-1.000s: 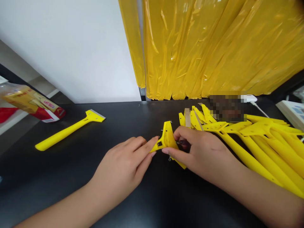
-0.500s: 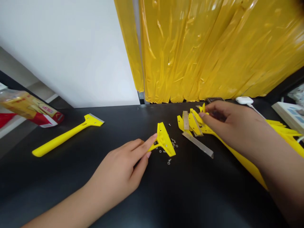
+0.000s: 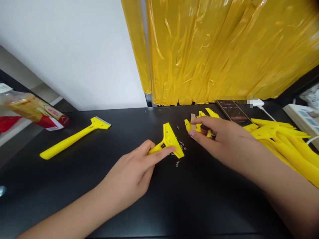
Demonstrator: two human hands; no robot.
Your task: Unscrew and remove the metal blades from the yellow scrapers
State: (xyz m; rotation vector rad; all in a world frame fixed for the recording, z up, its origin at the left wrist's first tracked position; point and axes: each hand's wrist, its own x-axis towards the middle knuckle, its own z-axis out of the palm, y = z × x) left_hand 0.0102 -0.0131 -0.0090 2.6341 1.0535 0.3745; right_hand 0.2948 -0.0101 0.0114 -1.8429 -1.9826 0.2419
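Observation:
My left hand is closed round the handle of a yellow scraper, its index finger stretched along the wide head. No blade shows on that head. My right hand is at a small pile of yellow plates and metal blades. Its thumb and index finger close about a scraper blade on the pile; the fingers hide much of the heap. Small screws and nuts lie scattered beside the held head. One yellow plate rests just beyond my right fingers.
A yellow scraper with a blade lies at the left, near a clear bottle. Several yellow handles are heaped under my right forearm. A phone, a white plug and a power strip are at the back right.
My right hand has moved left from a yellow plate to the blade, uncovering the phone. My left index finger has shifted across the scraper head. The loose blade in front is no longer visible.

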